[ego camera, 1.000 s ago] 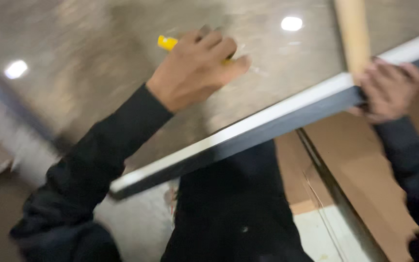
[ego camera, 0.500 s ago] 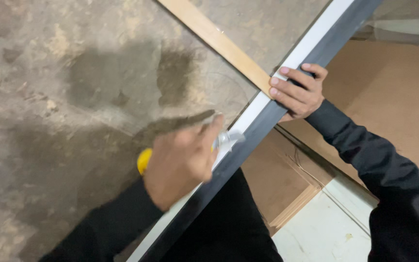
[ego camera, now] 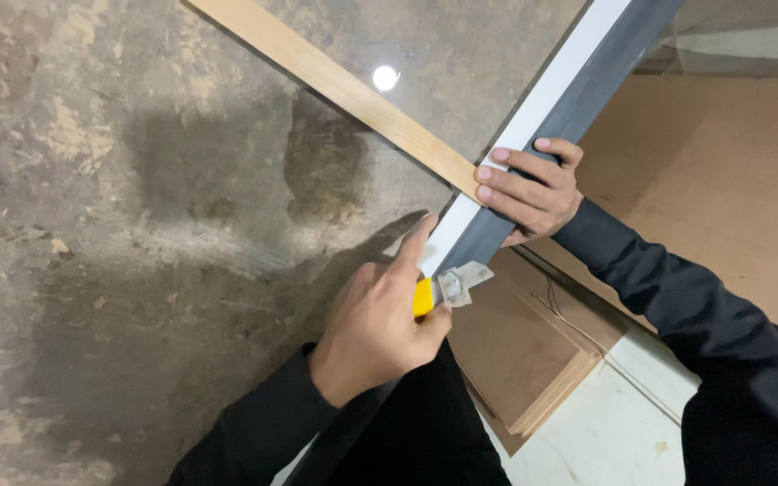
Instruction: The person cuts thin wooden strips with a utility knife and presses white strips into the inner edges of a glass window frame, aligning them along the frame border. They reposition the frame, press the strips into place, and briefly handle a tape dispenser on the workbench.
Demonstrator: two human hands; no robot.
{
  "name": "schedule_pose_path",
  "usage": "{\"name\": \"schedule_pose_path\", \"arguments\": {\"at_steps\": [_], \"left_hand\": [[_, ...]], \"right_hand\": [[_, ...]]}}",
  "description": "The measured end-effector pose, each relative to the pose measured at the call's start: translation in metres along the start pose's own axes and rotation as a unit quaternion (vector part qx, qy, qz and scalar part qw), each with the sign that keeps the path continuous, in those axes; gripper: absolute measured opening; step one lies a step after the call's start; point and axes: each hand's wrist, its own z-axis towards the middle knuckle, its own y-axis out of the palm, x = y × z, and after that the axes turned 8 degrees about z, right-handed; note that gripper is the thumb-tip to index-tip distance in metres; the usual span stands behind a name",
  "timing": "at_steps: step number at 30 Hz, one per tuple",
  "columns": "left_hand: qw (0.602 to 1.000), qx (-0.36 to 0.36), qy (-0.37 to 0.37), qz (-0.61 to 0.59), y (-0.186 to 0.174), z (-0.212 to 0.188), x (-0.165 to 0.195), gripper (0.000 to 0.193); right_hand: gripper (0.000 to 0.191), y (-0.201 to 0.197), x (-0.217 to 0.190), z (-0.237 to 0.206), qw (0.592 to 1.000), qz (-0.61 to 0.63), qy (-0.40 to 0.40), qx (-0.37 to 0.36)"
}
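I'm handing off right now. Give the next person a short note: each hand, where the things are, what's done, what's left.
Left hand: closed on a yellow-handled cutter, its metal head against the grey-and-white straightedge.
Right hand: pressing the straightedge down, fingers over its edge.
A wooden strip runs under the straightedge; stacked brown boards lie below.
Done: the cutter sits at the straightedge; no cut line is visible.
Left: cannot tell from this view.

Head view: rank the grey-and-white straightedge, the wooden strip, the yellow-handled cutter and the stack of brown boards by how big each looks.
1. Grey-and-white straightedge, longest; it runs out of frame.
2. Stack of brown boards and wooden strip: unsure, since both are partly hidden or cut off.
3. Yellow-handled cutter, smallest, mostly covered by the left hand.
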Motion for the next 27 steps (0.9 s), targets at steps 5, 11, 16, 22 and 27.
{"name": "schedule_pose_path", "arguments": {"at_steps": [5, 11, 16, 22, 27], "left_hand": [[1.0, 0.008, 0.0, -0.005, 0.004, 0.011, 0.009, 0.084], [0.999, -0.019, -0.03, 0.022, -0.001, 0.015, 0.012, 0.081], [1.0, -0.009, 0.005, -0.023, -0.008, 0.021, 0.009, 0.073], [0.996, 0.029, -0.008, 0.078, -0.002, 0.024, 0.018, 0.074], [0.995, 0.022, -0.014, 0.1, 0.0, 0.025, 0.017, 0.083]], "right_hand": [[0.044, 0.002, 0.003, 0.0, 1.0, -0.003, 0.0, 0.004], [0.043, 0.003, 0.003, 0.001, 1.0, 0.006, 0.002, 0.024], [0.048, 0.004, 0.003, 0.002, 1.0, 0.011, 0.009, 0.025], [0.035, 0.006, 0.005, 0.001, 0.999, 0.007, 0.008, 0.051], [0.023, 0.007, 0.007, 0.0, 0.998, -0.021, 0.001, 0.052]]}}
